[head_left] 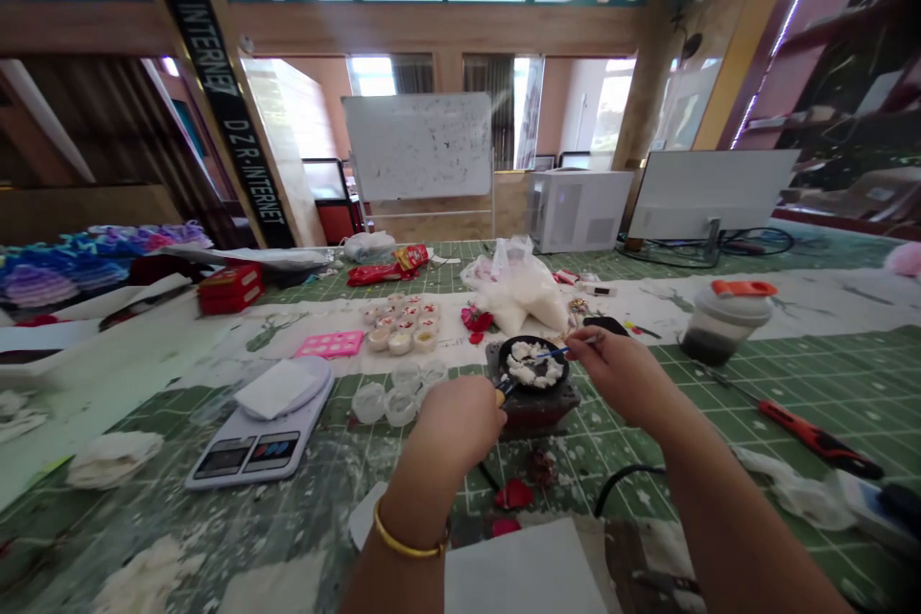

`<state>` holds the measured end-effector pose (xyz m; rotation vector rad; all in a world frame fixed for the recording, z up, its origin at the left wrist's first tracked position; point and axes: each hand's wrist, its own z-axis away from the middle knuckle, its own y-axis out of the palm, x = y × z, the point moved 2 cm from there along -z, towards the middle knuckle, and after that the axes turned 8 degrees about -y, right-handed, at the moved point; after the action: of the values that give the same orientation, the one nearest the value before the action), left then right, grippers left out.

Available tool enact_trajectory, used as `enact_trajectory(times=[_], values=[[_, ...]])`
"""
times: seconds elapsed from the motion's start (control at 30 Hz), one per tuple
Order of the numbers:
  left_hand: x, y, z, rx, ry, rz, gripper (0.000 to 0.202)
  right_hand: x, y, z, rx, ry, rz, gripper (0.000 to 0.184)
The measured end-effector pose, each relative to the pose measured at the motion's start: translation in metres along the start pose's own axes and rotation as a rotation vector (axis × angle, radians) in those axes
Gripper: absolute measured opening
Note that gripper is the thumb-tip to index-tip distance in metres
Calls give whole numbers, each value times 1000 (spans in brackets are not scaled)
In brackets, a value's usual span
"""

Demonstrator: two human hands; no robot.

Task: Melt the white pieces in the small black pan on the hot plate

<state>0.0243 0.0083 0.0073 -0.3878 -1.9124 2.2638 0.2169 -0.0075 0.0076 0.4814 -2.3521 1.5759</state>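
Note:
My left hand (460,427) is wrapped round the handle of a small black frying pan (567,374). White crumbly lumps (529,363) lie in the pan, which rests on a dark, box-like burner (536,413). From the right, my right hand (611,366) pinches a thin blue stick (559,352), its tip among the lumps. Behind the pan stands a clear plastic bag (518,293) of white material. Left of the pan are several clear empty cups (401,403) and, farther back, several small filled cups (401,341).
A kitchen scale (292,417) and a pink mould (329,343) are at left. On the right are an orange-lidded shaker cup (726,321), a red-black screwdriver-like tool (820,438) and a black cable (625,475). White paper (525,571) lies in front. A monitor (712,195) stands behind.

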Motion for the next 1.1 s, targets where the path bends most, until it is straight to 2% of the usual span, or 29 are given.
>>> enact_trajectory(times=[0.07,0.2,0.37,0.47,0.53,0.67,1.1], values=[[0,0,0,2,5,-2,25,1,-2,1,-2,17,24,28],[1,3,-1,-6,10,-11,25,6,-3,4,14,-66,-55,29],[2,6,-6,-6,16,-29,28,7,-6,5,-25,-30,24,26],[2,7,-7,14,-5,-36,28,10,-6,7,-5,-91,-29,25],[2,7,-8,3,-11,-36,29,13,-6,7,-6,-114,-47,25],[2,6,-7,-5,16,-41,30,14,-9,8,-13,-72,18,26],[5,1,-4,25,-12,-4,29,17,-8,9,22,-139,-30,25]])
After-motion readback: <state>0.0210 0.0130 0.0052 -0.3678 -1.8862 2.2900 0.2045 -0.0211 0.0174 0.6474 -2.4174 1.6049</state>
